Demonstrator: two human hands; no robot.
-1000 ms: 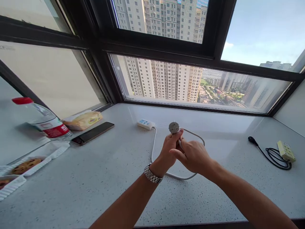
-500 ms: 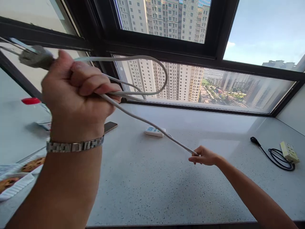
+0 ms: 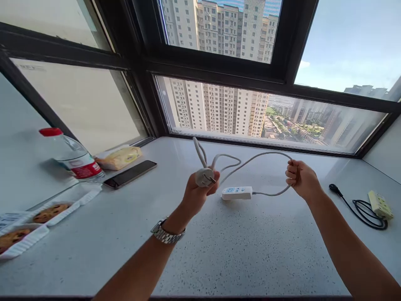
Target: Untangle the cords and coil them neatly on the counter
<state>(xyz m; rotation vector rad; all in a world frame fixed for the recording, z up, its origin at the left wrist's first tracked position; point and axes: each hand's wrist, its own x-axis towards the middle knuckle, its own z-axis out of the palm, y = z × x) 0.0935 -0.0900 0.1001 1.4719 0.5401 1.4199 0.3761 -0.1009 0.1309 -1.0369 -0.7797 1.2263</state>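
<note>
My left hand (image 3: 198, 192) is closed around the plug end of a white power cord, with the plug (image 3: 205, 177) and its metal prongs showing above the fingers. Loops of the cord (image 3: 232, 158) rise from that hand. Further right, my right hand (image 3: 302, 177) grips the same cord between curled fingers and thumb. From there the cord curves back down to a white power strip (image 3: 237, 193), which sits on the speckled counter between the two hands, its sockets facing up.
At right lies a cream power strip (image 3: 380, 205) with a coiled black cord (image 3: 365, 209). Along the left are a red-capped bottle (image 3: 78, 156), a yellow packet (image 3: 120, 157), a phone (image 3: 130, 173) and a white tray (image 3: 75, 205) of cookies. Dark-framed windows (image 3: 219, 67) border the counter (image 3: 238, 259).
My left hand has come down and rightward from high at the left, still with the plug. My right hand has moved up and right along the cord. The white power strip has shifted right.
</note>
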